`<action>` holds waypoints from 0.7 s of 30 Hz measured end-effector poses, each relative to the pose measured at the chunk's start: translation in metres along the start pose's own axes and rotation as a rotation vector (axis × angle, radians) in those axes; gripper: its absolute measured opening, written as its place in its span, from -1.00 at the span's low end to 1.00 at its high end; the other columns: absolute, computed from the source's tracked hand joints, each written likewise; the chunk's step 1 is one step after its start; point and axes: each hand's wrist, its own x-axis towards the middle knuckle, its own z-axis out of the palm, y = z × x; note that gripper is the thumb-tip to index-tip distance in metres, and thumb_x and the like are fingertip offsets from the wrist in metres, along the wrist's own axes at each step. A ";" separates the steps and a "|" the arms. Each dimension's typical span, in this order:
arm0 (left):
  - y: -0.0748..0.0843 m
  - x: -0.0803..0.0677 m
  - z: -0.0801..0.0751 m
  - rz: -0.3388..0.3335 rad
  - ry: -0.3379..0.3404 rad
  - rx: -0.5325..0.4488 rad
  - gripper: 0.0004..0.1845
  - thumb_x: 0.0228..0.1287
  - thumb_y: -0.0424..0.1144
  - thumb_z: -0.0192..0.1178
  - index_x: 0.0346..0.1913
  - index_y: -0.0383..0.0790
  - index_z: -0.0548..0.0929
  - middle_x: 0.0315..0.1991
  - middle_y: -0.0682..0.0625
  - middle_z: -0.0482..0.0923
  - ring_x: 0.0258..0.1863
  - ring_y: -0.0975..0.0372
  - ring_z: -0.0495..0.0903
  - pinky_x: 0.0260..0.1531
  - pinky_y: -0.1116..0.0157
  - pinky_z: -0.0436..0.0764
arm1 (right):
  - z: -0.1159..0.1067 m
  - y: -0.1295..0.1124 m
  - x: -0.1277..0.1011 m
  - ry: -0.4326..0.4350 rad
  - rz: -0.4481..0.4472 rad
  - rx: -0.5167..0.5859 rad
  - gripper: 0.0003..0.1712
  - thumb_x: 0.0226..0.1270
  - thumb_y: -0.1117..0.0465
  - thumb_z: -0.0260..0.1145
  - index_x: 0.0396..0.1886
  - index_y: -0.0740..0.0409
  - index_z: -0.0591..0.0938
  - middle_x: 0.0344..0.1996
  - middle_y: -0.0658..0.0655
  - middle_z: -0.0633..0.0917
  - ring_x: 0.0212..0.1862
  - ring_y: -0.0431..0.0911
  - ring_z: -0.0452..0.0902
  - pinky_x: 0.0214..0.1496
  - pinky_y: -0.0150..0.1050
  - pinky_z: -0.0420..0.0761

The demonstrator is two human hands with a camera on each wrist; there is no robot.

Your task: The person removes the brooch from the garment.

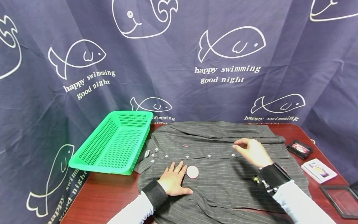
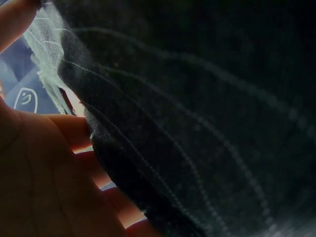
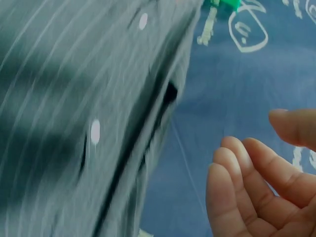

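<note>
A dark grey striped shirt [image 1: 218, 180] lies spread on the table, its row of white buttons running across it. My left hand [image 1: 173, 180] rests on the shirt with its fingers spread, just left of a round white disc [image 1: 192, 172]. In the left wrist view, the palm and fingers of the left hand [image 2: 64, 173] show beside the dark striped cloth. Over the right part of the button row hovers my right hand [image 1: 252, 151], fingers bent loosely. The right wrist view shows a gap between that thumb and the fingers [image 3: 222, 192], with nothing held.
A green plastic basket [image 1: 120, 146] stands at the left. Along the right edge are a small black case [image 1: 301, 149], a stack of white cards [image 1: 318, 170] and a black-edged frame [image 1: 342, 202]. A patterned blue curtain [image 1: 179, 68] hangs behind the red-brown table [image 1: 112, 193].
</note>
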 end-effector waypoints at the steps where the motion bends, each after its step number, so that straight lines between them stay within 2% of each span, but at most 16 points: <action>1: 0.000 0.000 0.000 0.000 0.000 0.000 0.08 -0.02 0.42 0.25 0.47 -0.18 0.27 0.51 -0.15 0.17 0.47 -0.20 0.15 0.31 -0.18 0.31 | 0.006 -0.004 0.001 -0.005 -0.005 0.011 -0.74 0.28 0.12 0.35 -0.19 0.21 0.74 -0.31 0.16 0.78 -0.37 -0.17 0.61 -0.30 -0.21 0.53; 9: 0.000 0.001 0.001 0.001 -0.005 -0.006 0.08 -0.02 0.42 0.26 0.47 -0.18 0.26 0.51 -0.15 0.16 0.47 -0.20 0.14 0.32 -0.18 0.30 | 0.048 -0.024 0.004 -0.091 -0.024 0.105 -0.77 0.23 0.16 0.37 -0.23 0.22 0.74 -0.42 0.06 0.77 -0.42 -0.24 0.57 -0.31 -0.28 0.52; 21: 0.002 -0.001 -0.001 -0.009 -0.005 -0.010 0.08 -0.03 0.41 0.27 0.46 -0.19 0.28 0.51 -0.16 0.17 0.47 -0.21 0.15 0.31 -0.18 0.31 | 0.092 -0.046 -0.001 -0.202 -0.027 0.148 -0.85 0.14 0.17 0.41 -0.36 0.17 0.74 -0.51 -0.02 0.71 -0.44 -0.26 0.50 -0.35 -0.32 0.48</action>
